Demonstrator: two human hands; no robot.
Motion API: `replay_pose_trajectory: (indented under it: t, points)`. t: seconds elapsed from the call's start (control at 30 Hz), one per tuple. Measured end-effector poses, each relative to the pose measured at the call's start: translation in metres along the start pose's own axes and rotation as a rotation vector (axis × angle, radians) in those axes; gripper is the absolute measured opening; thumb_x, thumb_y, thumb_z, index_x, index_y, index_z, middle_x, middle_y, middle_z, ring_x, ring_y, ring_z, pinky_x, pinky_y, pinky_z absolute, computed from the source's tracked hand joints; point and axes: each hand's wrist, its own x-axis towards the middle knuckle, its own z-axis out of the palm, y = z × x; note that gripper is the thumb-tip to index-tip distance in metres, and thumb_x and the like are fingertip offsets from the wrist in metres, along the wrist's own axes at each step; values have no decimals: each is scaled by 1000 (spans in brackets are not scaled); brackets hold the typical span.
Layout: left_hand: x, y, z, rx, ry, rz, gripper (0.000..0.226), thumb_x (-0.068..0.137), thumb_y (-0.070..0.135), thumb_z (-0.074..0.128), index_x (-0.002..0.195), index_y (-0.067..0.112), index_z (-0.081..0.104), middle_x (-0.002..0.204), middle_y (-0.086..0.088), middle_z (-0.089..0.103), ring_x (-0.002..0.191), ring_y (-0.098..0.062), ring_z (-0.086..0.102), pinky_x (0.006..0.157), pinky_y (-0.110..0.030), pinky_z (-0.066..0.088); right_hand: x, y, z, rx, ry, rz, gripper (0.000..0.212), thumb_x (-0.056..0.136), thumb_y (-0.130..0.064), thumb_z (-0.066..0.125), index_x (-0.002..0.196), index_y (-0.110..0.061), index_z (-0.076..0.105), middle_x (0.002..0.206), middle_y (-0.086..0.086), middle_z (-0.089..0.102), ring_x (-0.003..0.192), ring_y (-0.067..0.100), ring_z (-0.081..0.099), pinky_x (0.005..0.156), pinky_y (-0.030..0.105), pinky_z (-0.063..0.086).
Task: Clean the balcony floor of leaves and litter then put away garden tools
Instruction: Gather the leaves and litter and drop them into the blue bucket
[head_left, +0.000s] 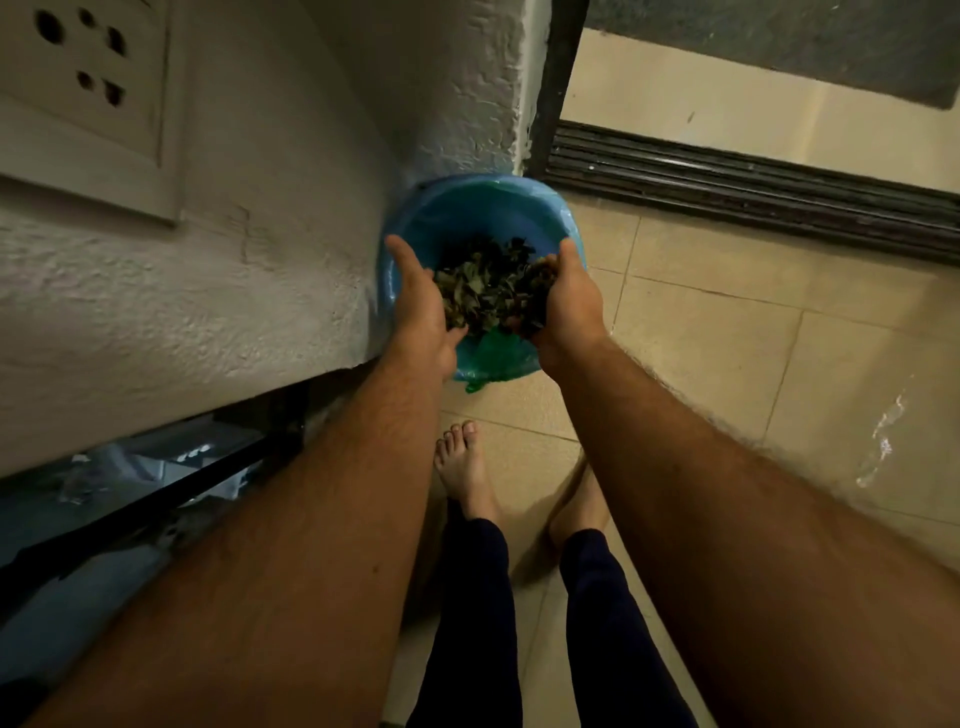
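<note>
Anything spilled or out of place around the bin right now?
Nothing spilled. Both hands, left and right, cup the leaves over the blue bin. Only oddity: a shiny wet-looking patch on the floor tiles to the right.

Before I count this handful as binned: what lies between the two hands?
In the head view, a clump of dry leaves fills the gap between the left hand and the right hand, held over the blue lined bin.
</note>
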Motion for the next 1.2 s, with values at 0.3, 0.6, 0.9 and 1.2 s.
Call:
replay_pose_trajectory:
  t: [0.3,0.6,0.9,1.2]
  points:
    - [-36,10,1,212,-26,56,86,91,78,13,156,23,27,162,-3,28,147,-23,29,114,-45,28,-29,-12,-19,-31,-22,-60,70,101,-63,14,147,-19,42,112,-1,55,106,13,51,85,31,41]
    - [-169,52,33,587,-123,173,76,97,70,20,147,18,44,127,5,47,115,-12,42,104,-36,35,-155,-77,-58,-118,148,-170,75,97,-70,21,153,-21,34,154,10,39,135,24,43,96,44,44]
    - [-419,84,69,1188,-551,543,65,99,60,36,141,13,53,139,-4,57,133,-20,48,106,-26,31,-409,-166,-197,-171,429,-387,75,93,-72,32,148,-22,44,151,3,45,136,23,43,108,48,42]
    - [-550,-1,165,1720,-884,890,76,96,64,41,153,15,36,161,-5,31,150,-18,23,122,-34,19,-542,-116,-376,-449,725,-422,101,78,-91,26,149,-20,43,155,7,41,142,27,37,116,46,31]
